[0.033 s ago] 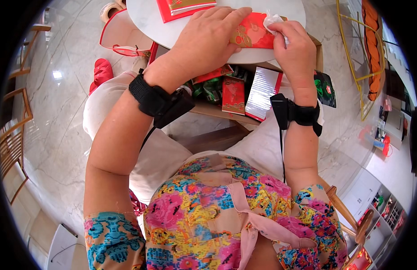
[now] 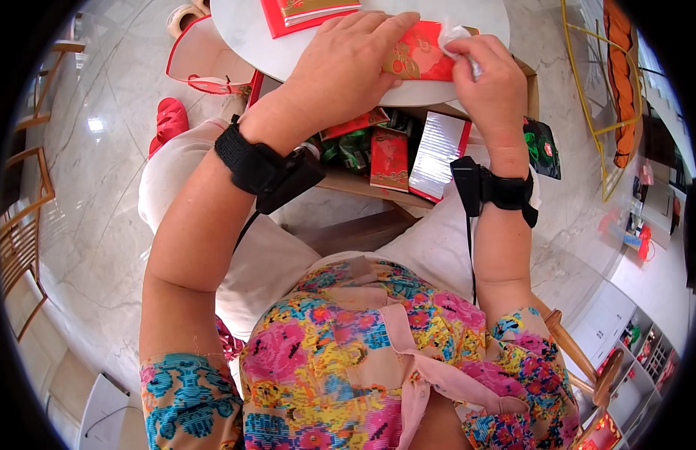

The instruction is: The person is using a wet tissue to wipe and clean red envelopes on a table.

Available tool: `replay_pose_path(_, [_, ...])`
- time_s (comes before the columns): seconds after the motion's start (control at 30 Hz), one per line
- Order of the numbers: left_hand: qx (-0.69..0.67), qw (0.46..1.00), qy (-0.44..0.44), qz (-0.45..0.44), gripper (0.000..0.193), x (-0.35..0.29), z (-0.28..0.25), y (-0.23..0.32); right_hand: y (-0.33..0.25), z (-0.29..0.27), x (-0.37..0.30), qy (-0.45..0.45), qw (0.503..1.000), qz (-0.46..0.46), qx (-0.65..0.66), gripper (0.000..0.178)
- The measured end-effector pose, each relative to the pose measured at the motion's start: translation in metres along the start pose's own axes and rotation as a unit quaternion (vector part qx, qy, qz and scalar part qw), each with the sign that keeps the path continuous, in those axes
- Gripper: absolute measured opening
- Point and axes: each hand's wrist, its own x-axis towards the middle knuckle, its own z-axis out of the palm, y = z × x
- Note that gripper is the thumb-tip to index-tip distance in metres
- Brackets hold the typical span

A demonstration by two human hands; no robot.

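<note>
A flat red box with gold patterning (image 2: 421, 61) lies on the round white tabletop (image 2: 246, 34). My left hand (image 2: 351, 64) rests flat over its left end, fingers stretched out and holding it down. At the box's right end, my right hand (image 2: 492, 79) pinches a crumpled white tissue (image 2: 454, 34) against the red surface. The fingers and tissue hide part of that end.
Below the tabletop's near edge, a cardboard box (image 2: 348, 181) holds red packets (image 2: 390, 157), green packages and a silvery panel (image 2: 438, 154). More red boxes (image 2: 318, 10) lie at the far left of the tabletop. A red-rimmed bag (image 2: 213, 56) stands left; a yellow metal frame (image 2: 580, 82) is right.
My right hand and the tissue have shifted very slightly left over the box. My left hand stays where it was.
</note>
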Motion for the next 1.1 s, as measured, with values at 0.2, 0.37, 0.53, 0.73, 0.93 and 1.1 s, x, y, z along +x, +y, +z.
replay_pose_path(0.2, [-0.01, 1.0, 0.004, 0.0, 0.071, -0.003, 0.002, -0.003, -0.039, 0.013, -0.003, -0.043, 0.994, -0.087, 0.058, 0.006])
replay_pose_path(0.37, [0.001, 1.0, 0.0, 0.008, 0.071, 0.0, 0.0, -0.002, 0.009, -0.002, -0.003, -0.022, 0.999, 0.031, -0.022, 0.009])
replay_pose_path(0.53, [0.015, 1.0, 0.011, 0.015, 0.067, -0.001, 0.001, -0.002, -0.011, 0.004, -0.003, -0.031, 0.999, 0.005, 0.007, 0.011])
replay_pose_path(0.73, [-0.032, 0.999, 0.024, 0.036, 0.055, -0.001, 0.0, -0.006, -0.036, 0.013, 0.002, -0.042, 0.994, -0.078, 0.07, 0.014])
replay_pose_path(0.93, [-0.026, 0.999, 0.003, 0.036, 0.05, 0.002, -0.002, -0.003, 0.023, 0.001, -0.001, -0.019, 0.992, 0.089, -0.084, 0.019])
replay_pose_path(1.1, [-0.016, 0.999, 0.008, 0.035, 0.051, 0.0, 0.0, -0.005, -0.014, 0.017, -0.002, 0.002, 0.999, -0.032, -0.024, 0.02])
